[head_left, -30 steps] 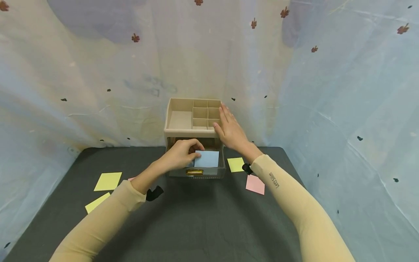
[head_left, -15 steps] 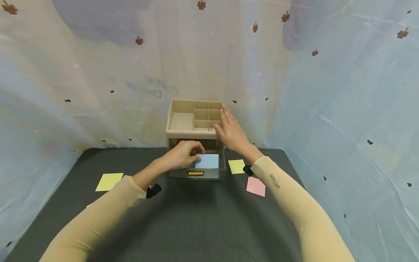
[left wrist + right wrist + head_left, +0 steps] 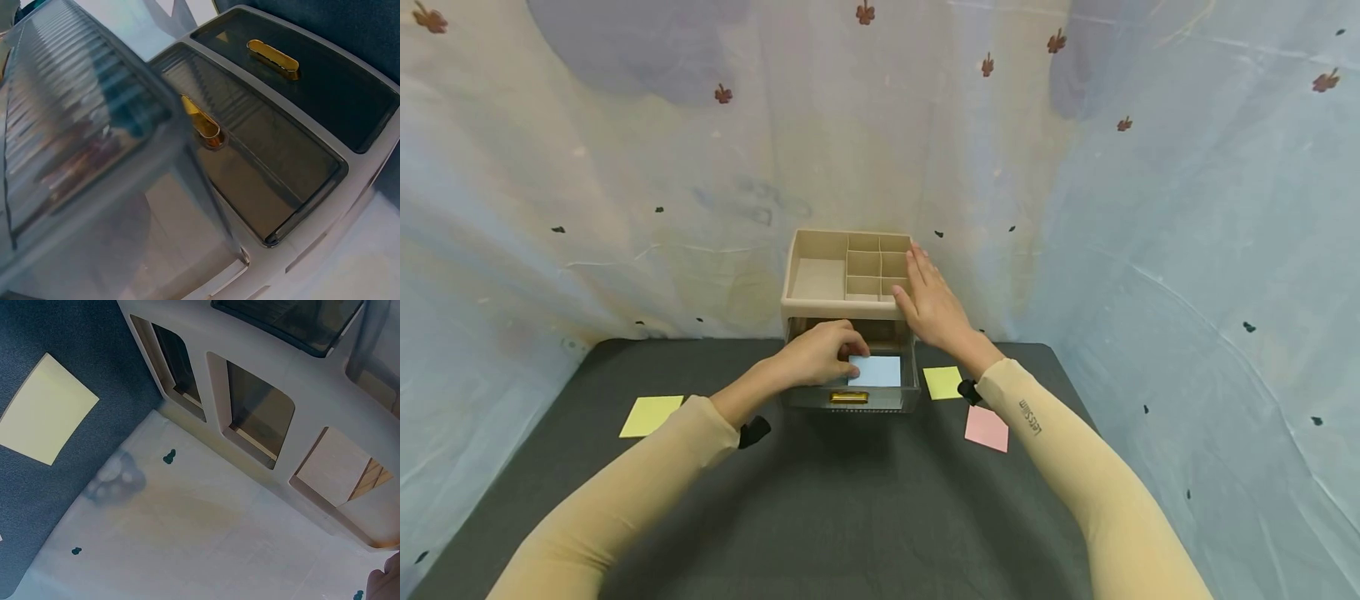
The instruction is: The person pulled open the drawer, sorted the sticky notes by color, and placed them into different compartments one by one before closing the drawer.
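Observation:
My left hand (image 3: 820,353) reaches into the pulled-out upper drawer (image 3: 891,399) of a beige desk organizer (image 3: 842,309), its thumb and fingers pinching the left side of a light blue sticky note (image 3: 876,372). The drawer is see-through grey with a gold handle. My right hand (image 3: 934,307) rests along the organizer's top right edge, fingers straight. In the left wrist view, the smoky drawer (image 3: 187,206) juts out above two closed drawers with gold handles (image 3: 273,56); my left hand is hidden there. A bit of my right fingers (image 3: 384,580) shows in the right wrist view.
A yellow note (image 3: 651,415) lies left on the dark table (image 3: 850,517). Right of the organizer are another yellow note (image 3: 942,382) and a pink one (image 3: 987,427). A patterned cloth (image 3: 880,150) hangs behind. The organizer's top has several compartments.
The blue sticky note has sunk slightly lower in the drawer with my left hand. My left sleeve now covers a second yellow note at the left. The right hand stays on the organizer's edge.

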Motion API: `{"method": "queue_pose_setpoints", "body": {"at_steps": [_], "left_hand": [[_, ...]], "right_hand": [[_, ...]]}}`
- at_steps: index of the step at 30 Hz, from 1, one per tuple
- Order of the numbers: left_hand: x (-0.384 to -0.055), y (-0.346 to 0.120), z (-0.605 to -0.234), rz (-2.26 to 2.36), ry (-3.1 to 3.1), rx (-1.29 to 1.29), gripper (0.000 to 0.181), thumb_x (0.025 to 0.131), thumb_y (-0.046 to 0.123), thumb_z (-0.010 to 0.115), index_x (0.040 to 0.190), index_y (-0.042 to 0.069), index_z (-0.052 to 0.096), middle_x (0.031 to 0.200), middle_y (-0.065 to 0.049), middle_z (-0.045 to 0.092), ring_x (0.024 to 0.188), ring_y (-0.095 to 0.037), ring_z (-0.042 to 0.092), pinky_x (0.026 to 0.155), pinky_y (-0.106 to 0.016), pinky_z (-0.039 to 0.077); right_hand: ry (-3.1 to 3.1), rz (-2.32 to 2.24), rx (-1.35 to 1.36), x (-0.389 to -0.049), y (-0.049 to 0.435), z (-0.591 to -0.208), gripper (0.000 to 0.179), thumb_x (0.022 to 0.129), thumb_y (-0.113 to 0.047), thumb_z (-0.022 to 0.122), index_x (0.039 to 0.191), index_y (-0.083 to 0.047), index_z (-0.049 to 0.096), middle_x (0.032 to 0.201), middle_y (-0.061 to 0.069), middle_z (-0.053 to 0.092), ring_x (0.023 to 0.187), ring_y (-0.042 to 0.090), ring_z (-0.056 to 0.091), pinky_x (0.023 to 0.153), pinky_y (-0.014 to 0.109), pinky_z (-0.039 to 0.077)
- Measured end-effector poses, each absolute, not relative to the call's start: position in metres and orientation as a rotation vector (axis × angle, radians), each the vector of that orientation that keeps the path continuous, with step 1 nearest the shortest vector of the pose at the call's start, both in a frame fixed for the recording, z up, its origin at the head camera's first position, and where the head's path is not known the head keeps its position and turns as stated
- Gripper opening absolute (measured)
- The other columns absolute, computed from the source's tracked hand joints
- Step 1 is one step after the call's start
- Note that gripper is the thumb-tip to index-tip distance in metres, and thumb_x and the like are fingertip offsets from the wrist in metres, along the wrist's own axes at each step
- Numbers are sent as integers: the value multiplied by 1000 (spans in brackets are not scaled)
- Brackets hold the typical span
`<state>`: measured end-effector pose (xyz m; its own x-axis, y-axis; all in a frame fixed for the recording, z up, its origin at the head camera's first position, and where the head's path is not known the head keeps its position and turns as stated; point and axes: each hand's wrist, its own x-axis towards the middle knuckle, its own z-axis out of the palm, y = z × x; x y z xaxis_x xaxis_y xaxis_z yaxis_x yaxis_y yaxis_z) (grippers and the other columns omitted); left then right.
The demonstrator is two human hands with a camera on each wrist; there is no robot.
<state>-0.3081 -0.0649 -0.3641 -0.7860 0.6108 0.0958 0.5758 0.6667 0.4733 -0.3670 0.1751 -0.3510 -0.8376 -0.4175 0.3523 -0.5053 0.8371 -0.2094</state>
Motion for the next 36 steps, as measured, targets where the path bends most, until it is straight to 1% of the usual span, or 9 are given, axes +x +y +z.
{"method": "queue_pose_setpoints", "body": {"at_steps": [7,11,23,29,33,36], "left_hand": [[-310,-64,-366,678,2799,1006,28,89,15,85,116,11,77,112,-2,66,104,-22,63,93,-39,56],[-309,-63,-367,657,2791,995,29,89,15,85,117,11,77,114,-3,66,108,-24,63,96,-41,55],[-309,-62,-367,616,2792,980,30,90,15,83,119,9,79,113,-3,66,101,-20,61,89,-37,56],[-310,-62,-364,629,2789,985,35,91,15,83,125,9,76,110,-3,66,97,-19,62,85,-35,56],[-309,-63,-363,683,2794,993,32,95,18,79,126,9,75,108,-3,66,96,-18,61,85,-36,55],[-306,-65,-362,753,2797,1006,28,98,20,75,124,8,75,108,-3,66,96,-19,62,86,-37,55]], "right_hand": [[-2727,413,687,-366,175,-351,72,114,-43,28,165,3,5,174,18,-1,160,36,6,129,49,13],[-2719,419,690,-366,175,-352,72,114,-42,29,165,4,6,174,18,1,160,36,6,129,49,14],[-2728,430,687,-365,174,-351,73,114,-42,29,165,3,5,175,15,-4,161,35,5,130,47,11],[-2721,440,688,-365,174,-351,73,113,-42,29,165,3,5,175,16,-2,161,34,4,130,46,10],[-2717,433,684,-365,175,-352,73,113,-43,29,165,3,6,174,16,-1,161,34,4,130,47,12],[-2717,437,686,-364,174,-352,73,113,-43,29,165,2,5,175,15,-2,161,33,4,130,47,11]]}}
